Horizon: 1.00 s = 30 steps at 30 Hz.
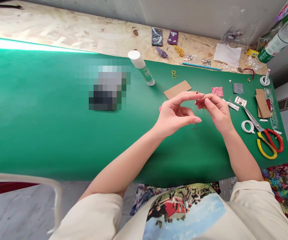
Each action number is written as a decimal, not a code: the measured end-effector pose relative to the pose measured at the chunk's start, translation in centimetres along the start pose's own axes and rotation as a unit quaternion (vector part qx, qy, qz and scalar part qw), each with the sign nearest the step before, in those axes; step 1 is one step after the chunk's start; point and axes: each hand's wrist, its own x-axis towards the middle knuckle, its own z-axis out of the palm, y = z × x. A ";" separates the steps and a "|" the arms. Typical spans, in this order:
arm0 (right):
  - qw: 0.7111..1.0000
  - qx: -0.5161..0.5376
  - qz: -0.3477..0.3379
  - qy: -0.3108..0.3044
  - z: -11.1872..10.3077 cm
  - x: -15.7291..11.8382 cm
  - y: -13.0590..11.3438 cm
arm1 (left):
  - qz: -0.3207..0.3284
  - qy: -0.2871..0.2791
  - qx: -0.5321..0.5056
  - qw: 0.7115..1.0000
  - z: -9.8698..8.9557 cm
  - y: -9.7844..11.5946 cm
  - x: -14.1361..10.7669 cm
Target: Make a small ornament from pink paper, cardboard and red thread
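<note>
My left hand (176,113) is curved in a C, thumb and index finger apart, above the green tabletop. A thin dark red thread (197,108) runs upright between those two fingertips, its loose end hanging just below the thumb. Close beside it, my right hand (216,108) has its fingers pinched together at the thread near the left index fingertip. The exact grip is too small to make out. Partly behind my left hand lies a brown cardboard piece (177,89). A pink patterned square (217,91) lies beyond my right hand.
Scissors (259,128) with red and yellow handles and a white tape roll (247,126) lie at the right. A white-capped glue stick (142,70) is left of my hands. Cardboard strips (262,103), a blue pencil (201,66) and bottles (271,51) are farther off.
</note>
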 end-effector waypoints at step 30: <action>1.000 0.002 -0.014 0.028 1.3 -0.9 -0.5 | 0.119 -0.012 0.102 0.988 0.4 -1.0 -0.3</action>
